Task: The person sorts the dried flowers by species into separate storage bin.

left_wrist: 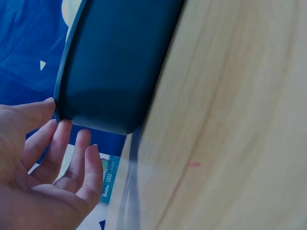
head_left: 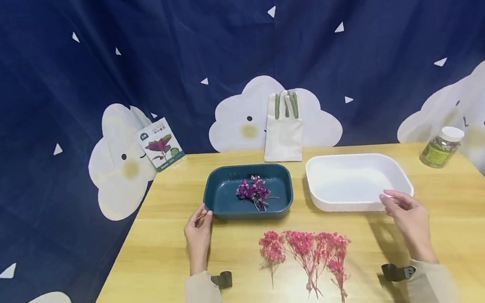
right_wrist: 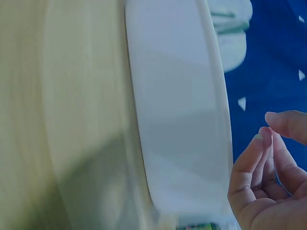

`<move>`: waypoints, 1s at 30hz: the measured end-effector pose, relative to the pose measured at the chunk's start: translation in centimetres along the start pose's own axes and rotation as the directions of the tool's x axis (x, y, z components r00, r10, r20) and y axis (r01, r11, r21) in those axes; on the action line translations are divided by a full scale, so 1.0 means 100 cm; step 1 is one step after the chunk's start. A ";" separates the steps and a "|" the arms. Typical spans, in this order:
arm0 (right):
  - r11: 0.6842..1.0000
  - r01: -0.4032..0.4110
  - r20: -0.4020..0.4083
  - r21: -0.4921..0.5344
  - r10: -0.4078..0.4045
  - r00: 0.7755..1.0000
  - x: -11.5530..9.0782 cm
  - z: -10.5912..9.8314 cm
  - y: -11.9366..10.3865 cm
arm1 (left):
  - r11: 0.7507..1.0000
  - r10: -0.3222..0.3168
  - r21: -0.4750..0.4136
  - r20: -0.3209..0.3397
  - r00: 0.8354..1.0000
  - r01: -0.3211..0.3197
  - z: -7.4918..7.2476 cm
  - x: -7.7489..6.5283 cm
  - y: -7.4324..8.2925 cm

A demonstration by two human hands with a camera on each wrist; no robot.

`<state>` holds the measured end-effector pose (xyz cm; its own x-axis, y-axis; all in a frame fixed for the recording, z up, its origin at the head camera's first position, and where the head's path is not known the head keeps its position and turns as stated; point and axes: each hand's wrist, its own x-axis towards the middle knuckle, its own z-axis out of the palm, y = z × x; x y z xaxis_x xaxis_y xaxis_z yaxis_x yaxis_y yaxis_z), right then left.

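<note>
My left hand [head_left: 198, 231] pinches the near left corner of the dark teal tray [head_left: 248, 215], thumb and fingers at its rim in the left wrist view. In that tray lies a small bunch of purple dried flowers [head_left: 253, 189]. My right hand [head_left: 409, 221] is by the near right corner of the white tray [head_left: 338, 205]. In the right wrist view its fingers are loosely bent, apart from the white tray's rim, with nothing visible between them. Several bunches of pink dried flowers [head_left: 305, 247] lie on the table in front of the trays.
Behind the trays, a pale glove [head_left: 283, 136] leans on the blue backdrop [head_left: 232, 37]. A picture card [head_left: 161, 144] stands at the back left of the wooden table [head_left: 148, 265]. At the back right is a clear jar [head_left: 441, 148] with a white lid.
</note>
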<state>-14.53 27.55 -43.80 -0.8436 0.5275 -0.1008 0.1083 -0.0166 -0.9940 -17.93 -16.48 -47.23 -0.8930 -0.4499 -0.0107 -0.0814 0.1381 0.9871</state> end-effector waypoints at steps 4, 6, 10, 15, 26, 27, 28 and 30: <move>0.999 -0.046 -0.038 -0.002 0.046 0.998 0.005 -0.022 0.004 | 1.000 -0.010 0.022 -0.002 1.000 0.010 0.000 -0.002 -0.008; 0.998 -0.070 -0.054 0.003 0.070 0.996 0.008 -0.031 0.005 | 1.000 -0.007 0.027 -0.004 1.000 0.007 -0.001 -0.001 -0.010; 0.995 -0.101 -0.090 0.009 0.101 0.991 0.015 -0.040 0.004 | 1.000 0.004 0.028 -0.007 1.000 -0.004 -0.001 0.001 -0.010; 0.991 -0.102 -0.118 -0.082 0.092 0.989 0.023 -0.046 0.004 | 1.000 0.014 0.022 -0.012 1.000 -0.014 0.000 0.002 -0.007; 0.985 -0.150 -0.072 -0.085 0.144 0.987 0.029 -0.050 0.010 | 1.000 0.004 0.002 0.000 1.000 -0.004 -0.002 0.003 -0.006; 0.985 -0.159 -0.067 -0.060 0.155 0.986 0.030 -0.049 0.010 | 1.000 0.005 -0.003 0.001 1.000 -0.005 -0.001 0.003 -0.006; 0.986 -0.166 -0.066 -0.033 0.164 0.984 0.030 -0.049 0.010 | 1.000 0.007 -0.005 0.000 1.000 -0.007 -0.001 0.003 -0.006; 0.983 -0.183 -0.069 0.004 0.183 0.981 0.031 -0.048 0.010 | 1.000 0.010 -0.005 -0.001 1.000 -0.010 -0.001 0.003 -0.005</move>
<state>-14.48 33.23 -44.85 -0.7713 0.5727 -0.2776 0.2590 -0.1160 -0.9589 -18.08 -16.75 -47.73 -0.8935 -0.4490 -0.0008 -0.0703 0.1383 0.9879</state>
